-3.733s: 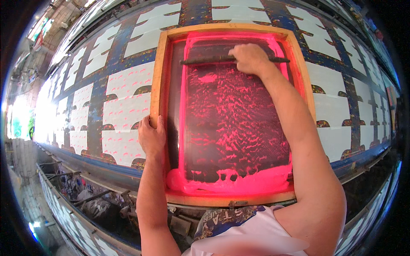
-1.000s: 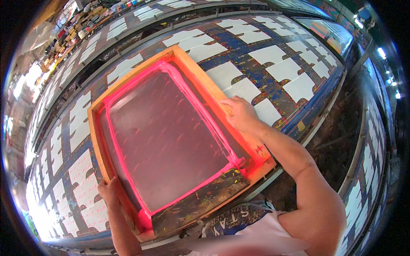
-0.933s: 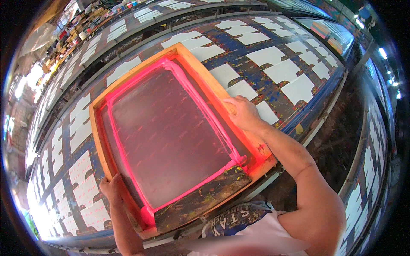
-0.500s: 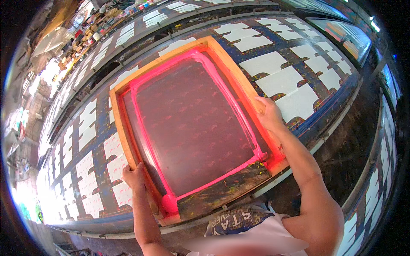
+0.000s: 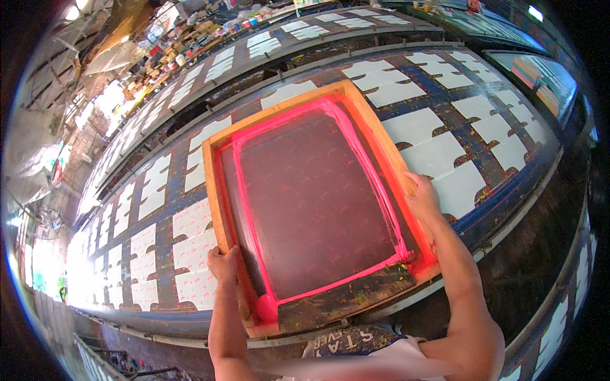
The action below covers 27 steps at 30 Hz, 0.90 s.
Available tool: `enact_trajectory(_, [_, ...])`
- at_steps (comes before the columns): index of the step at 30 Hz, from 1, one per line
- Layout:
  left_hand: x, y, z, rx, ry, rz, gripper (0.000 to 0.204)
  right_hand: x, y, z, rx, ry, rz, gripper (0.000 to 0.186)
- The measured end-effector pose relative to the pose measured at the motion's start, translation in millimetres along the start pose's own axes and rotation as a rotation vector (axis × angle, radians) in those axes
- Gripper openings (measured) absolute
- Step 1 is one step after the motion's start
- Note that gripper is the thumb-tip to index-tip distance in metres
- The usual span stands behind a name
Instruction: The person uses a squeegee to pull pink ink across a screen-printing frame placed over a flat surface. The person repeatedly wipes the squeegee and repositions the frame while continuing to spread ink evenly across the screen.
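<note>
A wooden screen-printing frame [image 5: 214, 184] is between my two hands, tilted across the long table. Its dark mesh [image 5: 314, 203] carries faint pink marks and is bordered by thick bright pink ink [image 5: 363, 159]. My left hand [image 5: 223, 263] is closed on the frame's left side, low down, with the thumb on top. On the right side, my right hand [image 5: 422, 197] grips the rail about midway. A dark, paint-stained strip [image 5: 343, 295] runs along the frame's near end, close to my body. I cannot tell whether the frame's underside touches the table.
White cut fabric pieces [image 5: 438, 155] lie in rows on the dark, paint-flecked table [image 5: 162, 244]. Left of the frame, several pieces [image 5: 192, 244] bear small pink prints. Parallel tables [image 5: 262, 44] with more pieces stand beyond, and clutter [image 5: 175, 60] is piled at the far left.
The whole view has shifted, so the table, frame and both hands appear farther right and mostly lower. The frame looks slightly less turned. Both hands keep their grip on it.
</note>
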State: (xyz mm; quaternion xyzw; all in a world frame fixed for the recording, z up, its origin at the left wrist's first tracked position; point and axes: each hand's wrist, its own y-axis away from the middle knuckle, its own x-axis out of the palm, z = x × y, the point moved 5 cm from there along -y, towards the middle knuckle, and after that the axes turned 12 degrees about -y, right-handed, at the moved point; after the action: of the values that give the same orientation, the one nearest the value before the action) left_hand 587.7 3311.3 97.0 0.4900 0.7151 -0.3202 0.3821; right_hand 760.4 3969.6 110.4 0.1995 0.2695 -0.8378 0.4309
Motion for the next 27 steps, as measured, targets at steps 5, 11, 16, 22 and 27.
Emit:
enact_trajectory(5, [6.8, 0.2, -0.1, 0.018, -0.117, -0.020, 0.050, 2.4, -1.9, -8.0, -0.020, -0.010, 0.039, 0.066])
enact_trajectory(11, [23.6, -3.8, 2.7, -0.031, -0.108, 0.079, 0.049, -7.3, 19.5, 26.5, -0.062, 0.209, 0.126, 0.068])
enact_trajectory(16, [38.4, -3.5, 10.3, -0.072, -0.088, 0.167, 0.051, -3.9, 109.8, 114.1, -0.453, 0.033, 0.455, 0.048])
enact_trajectory(22, [42.6, -4.3, 16.1, -0.025, -0.042, 0.143, 0.063, 33.2, 215.6, 166.3, -0.693, 0.034, 0.723, 0.048])
enact_trajectory(27, [43.5, 20.8, 39.4, 0.175, 0.201, 0.185, 0.071, 60.2, 216.6, 176.8, -0.693, 0.204, 0.667, 0.043])
